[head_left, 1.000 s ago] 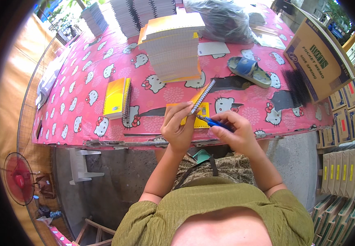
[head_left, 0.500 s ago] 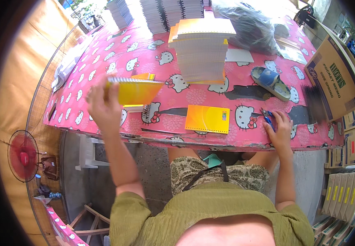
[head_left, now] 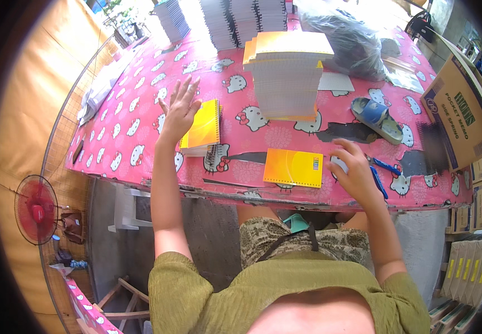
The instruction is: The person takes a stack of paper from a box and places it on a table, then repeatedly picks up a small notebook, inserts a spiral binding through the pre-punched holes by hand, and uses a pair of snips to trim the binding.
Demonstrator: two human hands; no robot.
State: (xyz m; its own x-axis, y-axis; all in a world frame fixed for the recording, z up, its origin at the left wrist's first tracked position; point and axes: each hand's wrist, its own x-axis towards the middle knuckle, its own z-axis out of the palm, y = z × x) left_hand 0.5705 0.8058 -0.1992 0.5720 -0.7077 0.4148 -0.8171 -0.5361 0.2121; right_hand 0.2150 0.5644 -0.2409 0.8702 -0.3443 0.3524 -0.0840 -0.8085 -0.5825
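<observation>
My left hand (head_left: pixel 182 110), its fingers spread and holding nothing, is at the left side of a small stack of yellow spiral notebooks (head_left: pixel 203 127). A single yellow memo notebook (head_left: pixel 291 167) lies flat near the table's front edge, with a row of punched holes along its near side. Just right of it, my right hand (head_left: pixel 355 170) hovers with curved fingers apart and nothing visible in them. Blue-handled pliers (head_left: pixel 379 179) lie on the table beside that hand. Behind the single notebook rises a tall stack of notebooks or pads with orange covers (head_left: pixel 285 83).
The pink table cover (head_left: pixel 140 100) has dark torn patches. At right lie a blue slipper (head_left: pixel 377 119) and a cardboard box (head_left: pixel 455 111). Spiral-bound stacks (head_left: pixel 241 25) and a plastic-wrapped bundle (head_left: pixel 344 42) stand at the back. A red fan (head_left: pixel 36 210) is at left.
My left hand has let go of the yellow notebook, now on the small stack, and opened. My right hand has left the pliers on the table and moved left toward the single notebook.
</observation>
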